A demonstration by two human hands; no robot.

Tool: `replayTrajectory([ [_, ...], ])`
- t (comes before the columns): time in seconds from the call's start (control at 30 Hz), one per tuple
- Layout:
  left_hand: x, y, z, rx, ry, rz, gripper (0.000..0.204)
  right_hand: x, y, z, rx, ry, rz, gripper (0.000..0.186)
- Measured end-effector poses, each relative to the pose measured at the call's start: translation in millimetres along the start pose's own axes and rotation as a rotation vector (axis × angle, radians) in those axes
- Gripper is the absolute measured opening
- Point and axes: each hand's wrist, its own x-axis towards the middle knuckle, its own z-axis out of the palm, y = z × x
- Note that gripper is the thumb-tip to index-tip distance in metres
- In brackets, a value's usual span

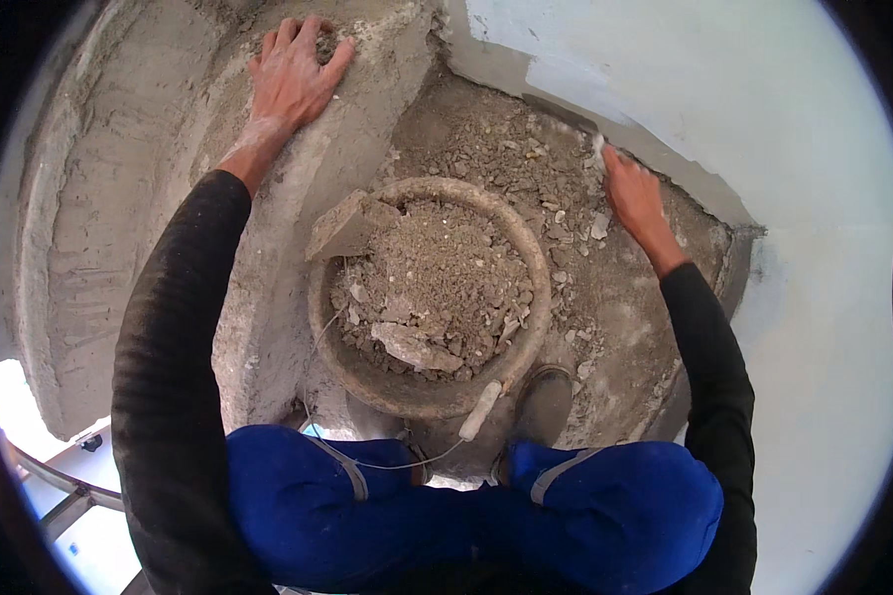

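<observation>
The person crouches over a round, dust-caked bucket (531, 238) that stands between the stepped concrete ledge (278, 248) and the pale wall (814, 129), just in front of the knees. From here I see the right hand (633, 198) closed around a slim tool (598, 147), its pale end poking out past the fingers close to the foot of the wall; most of it is hidden in the fist, so I can't tell its full shape. The left hand (293, 79) grasps nothing that I can make out: its fingers are spread and bent, pressing on the top of the ledge. Grey rubble (437, 263) fills much of the bucket, with a flat, dusty piece (347, 226) leaning over its left rim and a white handle grip (481, 412) at its near side. More loose debris (496, 139) lies on the floor below the right hand and along the wall.
</observation>
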Motion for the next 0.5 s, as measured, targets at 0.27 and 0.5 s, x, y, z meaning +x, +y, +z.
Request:
replayTrajectory([
  [0.27, -1, 9, -4, 0.046, 0.031, -0.001, 0.052, 44, -16, 10, -0.063, -0.244, -0.082, 0.034],
  [0.5, 5, 10, -7, 0.012, 0.014, 0.019, 0.051, 103, -100, -21, -0.178, -0.028, -0.224, 0.029],
])
